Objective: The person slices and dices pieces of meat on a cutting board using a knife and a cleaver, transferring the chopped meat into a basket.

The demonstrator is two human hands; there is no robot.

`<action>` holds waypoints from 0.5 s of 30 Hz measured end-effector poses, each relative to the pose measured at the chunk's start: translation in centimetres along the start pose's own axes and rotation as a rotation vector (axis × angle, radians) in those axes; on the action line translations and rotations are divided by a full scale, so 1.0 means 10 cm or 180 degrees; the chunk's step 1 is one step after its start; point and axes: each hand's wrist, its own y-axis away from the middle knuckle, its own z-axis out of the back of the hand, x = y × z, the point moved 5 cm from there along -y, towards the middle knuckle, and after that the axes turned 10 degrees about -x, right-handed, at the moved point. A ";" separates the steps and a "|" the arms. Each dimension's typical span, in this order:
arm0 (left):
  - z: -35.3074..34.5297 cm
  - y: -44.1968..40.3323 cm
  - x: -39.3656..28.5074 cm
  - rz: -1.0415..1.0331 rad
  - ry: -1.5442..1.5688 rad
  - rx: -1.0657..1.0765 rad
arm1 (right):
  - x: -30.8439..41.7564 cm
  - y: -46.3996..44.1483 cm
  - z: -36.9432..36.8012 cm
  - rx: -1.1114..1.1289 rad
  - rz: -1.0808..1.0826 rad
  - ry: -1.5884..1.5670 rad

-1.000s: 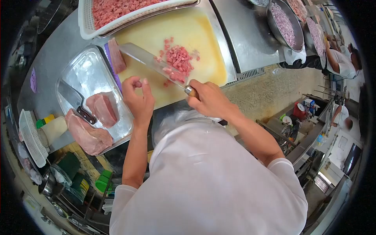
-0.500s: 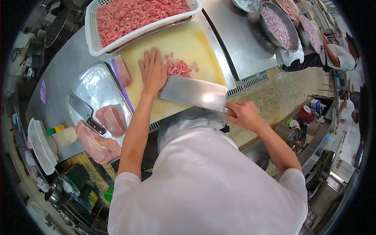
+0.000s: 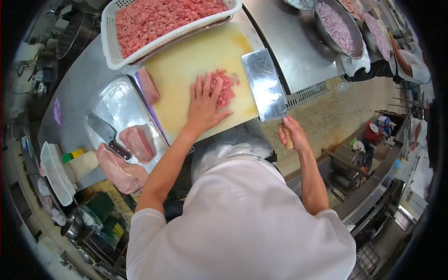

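Note:
My right hand point(image 3: 295, 132) grips the wooden handle of a cleaver point(image 3: 265, 84), its broad shiny blade tilted at the right edge of the yellow cutting board point(image 3: 182, 58). On the board, my left hand point(image 3: 205, 103) lies with fingers spread, its fingertips touching the left side of a small heap of diced raw meat point(image 3: 227, 91). A strip of raw meat point(image 3: 150, 86) rests at the board's left edge. Left of the board, a metal tray point(image 3: 112, 100) holds a dark-handled knife point(image 3: 108, 135) and two larger pieces of raw meat point(image 3: 137, 144).
A white perforated basket point(image 3: 110, 46) full of diced meat stands behind the board. Metal bowls of chopped pinkish pieces point(image 3: 336, 28) sit at the back right, near another person point(image 3: 410, 65). A white basket point(image 3: 57, 172) and a pale cylindrical container point(image 3: 81, 166) are at left.
The cleaver has swung away from the meat to the board's right edge, its blade now pointing up. My left hand has moved right and nearer me, onto the side of the diced meat.

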 end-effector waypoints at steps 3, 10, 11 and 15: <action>-0.17 -0.10 -0.04 0.0445 -0.0042 -0.0334 | -0.04 -0.18 -0.23 -0.0038 -0.0188 0.0385; -0.12 -0.28 -0.10 0.1526 0.0718 -0.1676 | -0.16 -0.20 -1.55 0.0497 -0.0018 0.0285; -0.11 -0.29 -0.10 0.1545 0.0813 -0.1705 | -0.14 -0.19 -1.55 0.0511 0.0024 0.0331; 0.06 -0.29 -0.09 0.1562 0.0979 -0.1844 | 0.08 -0.05 -1.60 0.0616 0.0120 0.0445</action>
